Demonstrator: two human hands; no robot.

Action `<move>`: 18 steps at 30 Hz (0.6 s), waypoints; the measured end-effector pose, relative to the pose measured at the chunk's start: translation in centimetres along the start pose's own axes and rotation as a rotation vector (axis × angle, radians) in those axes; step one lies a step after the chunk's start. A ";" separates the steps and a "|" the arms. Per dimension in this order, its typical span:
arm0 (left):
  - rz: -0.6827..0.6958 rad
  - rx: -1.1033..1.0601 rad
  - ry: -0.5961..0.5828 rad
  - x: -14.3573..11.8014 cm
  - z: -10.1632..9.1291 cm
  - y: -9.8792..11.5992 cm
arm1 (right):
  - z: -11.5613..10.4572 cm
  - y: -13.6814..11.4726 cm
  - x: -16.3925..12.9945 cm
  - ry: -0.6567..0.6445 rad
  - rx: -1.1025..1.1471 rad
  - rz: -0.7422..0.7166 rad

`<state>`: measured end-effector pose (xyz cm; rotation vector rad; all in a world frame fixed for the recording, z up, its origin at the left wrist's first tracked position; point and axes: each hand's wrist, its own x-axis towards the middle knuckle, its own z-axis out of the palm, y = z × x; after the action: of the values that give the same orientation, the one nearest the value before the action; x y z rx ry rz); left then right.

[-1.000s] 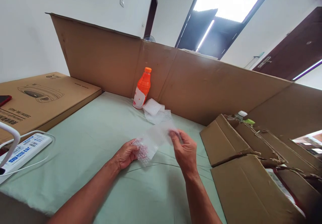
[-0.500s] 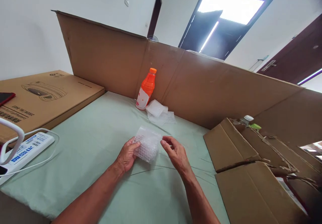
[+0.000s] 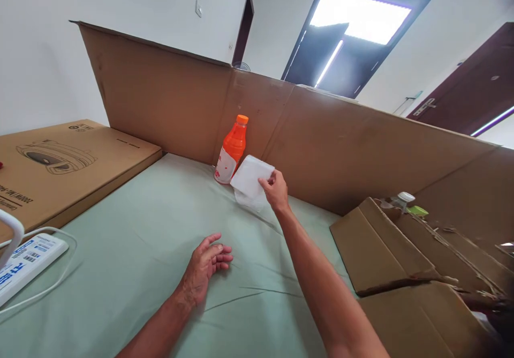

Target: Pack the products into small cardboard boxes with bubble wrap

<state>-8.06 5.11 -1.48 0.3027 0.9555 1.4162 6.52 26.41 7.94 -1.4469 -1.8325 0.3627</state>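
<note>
Fingers of my right hand [image 3: 276, 191] pinch the white square foam sheet [image 3: 249, 177] at twelve o'clock, lifting it clear beside the orange plastic bottle [image 3: 231, 150]; my left hand [image 3: 206, 264] rests loosely curled and empty on the green-clothed bench [image 3: 132, 240].

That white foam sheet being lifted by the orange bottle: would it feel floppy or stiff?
Probably light: the right hand lifts the white foam sheet by one corner with just the fingertips. It looks fairly springy rather than limp, since it stays nearly flat. Likely soft and easily creased, like the crumpled bubble wrap beneath.
</note>
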 end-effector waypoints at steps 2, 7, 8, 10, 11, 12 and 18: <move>-0.012 0.006 0.008 0.0 0.1 0.0 | 1.1 0.0 1.9 0.008 -0.123 -0.003; -0.034 0.076 -0.003 -0.4 0.4 -0.4 | 5.4 -0.2 1.7 -0.154 -0.366 -0.180; -0.026 0.101 -0.016 -0.6 0.4 -0.5 | 6.4 -0.2 1.7 -0.207 -0.403 -0.208; -0.009 0.143 -0.037 -0.7 0.4 -0.6 | 8.3 0.2 2.0 -0.305 -0.469 -0.235; -0.005 0.156 -0.044 -0.7 0.4 -0.7 | 9.0 0.5 2.3 -0.345 -0.499 -0.240; -0.008 0.163 -0.047 -0.6 0.3 -0.7 | 9.6 0.7 2.7 -0.377 -0.528 -0.244; -0.040 0.197 -0.049 -0.7 -0.1 -0.5 | 7.2 -0.5 2.5 -0.454 -0.668 -0.298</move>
<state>-7.72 4.30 -1.60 0.4604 1.0569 1.2752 0.90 30.14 4.40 -1.5564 -2.6716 -0.1037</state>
